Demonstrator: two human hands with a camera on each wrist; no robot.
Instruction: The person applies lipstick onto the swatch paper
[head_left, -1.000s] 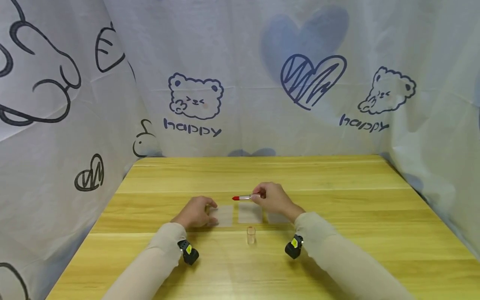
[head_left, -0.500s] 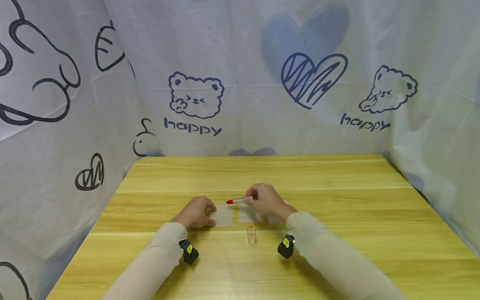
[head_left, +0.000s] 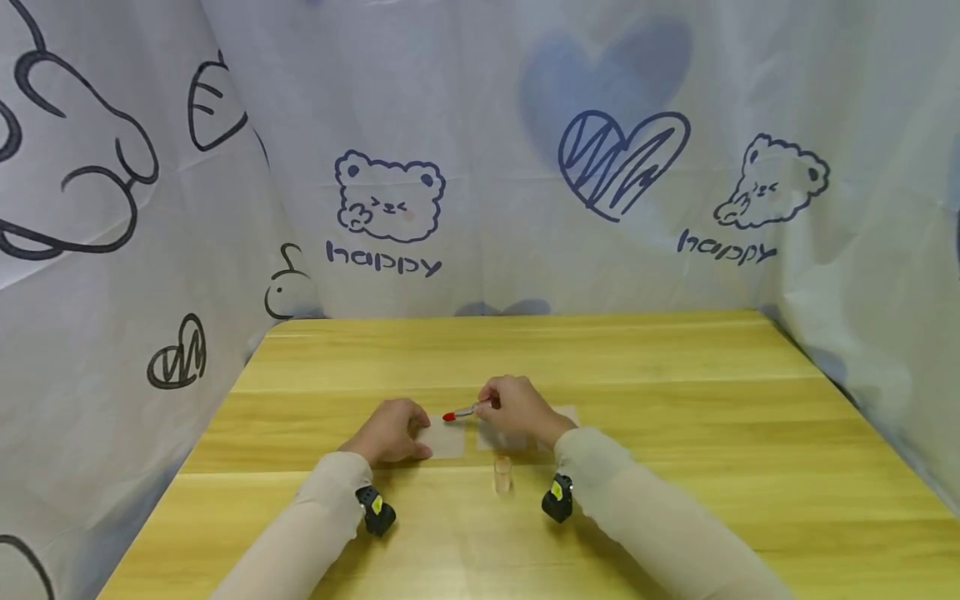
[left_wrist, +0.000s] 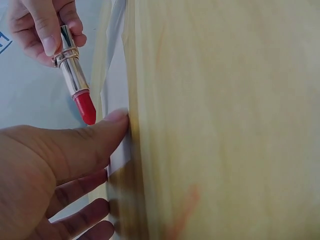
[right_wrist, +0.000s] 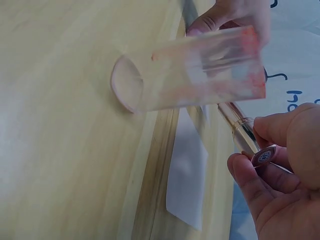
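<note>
My right hand (head_left: pixel 517 408) pinches a lipstick by its metal base between thumb and fingers. In the left wrist view the lipstick (left_wrist: pixel 74 72) shows a shiny gold tube and a bare red tip pointing down toward my left thumb. On the head view, the red tip overlaps the upper part of the leftmost white paper square (head_left: pixel 447 442). My left hand (head_left: pixel 392 431) rests at that square's left edge, fingers spread, thumb on the near corner. A clear lipstick cap (right_wrist: pixel 200 75) with red smears stands upright on the table in front of the papers.
A middle paper square (head_left: pixel 491 437) and a right one (head_left: pixel 568 414) lie in a row with the first, partly covered by my right hand and wrist. The wooden table (head_left: pixel 675 500) is enclosed by white curtains (head_left: pixel 495 275) with drawings.
My right hand has moved left and slightly nearer, carrying the lipstick tip from above the gap by the middle square to over the leftmost paper. The left hand stays put.
</note>
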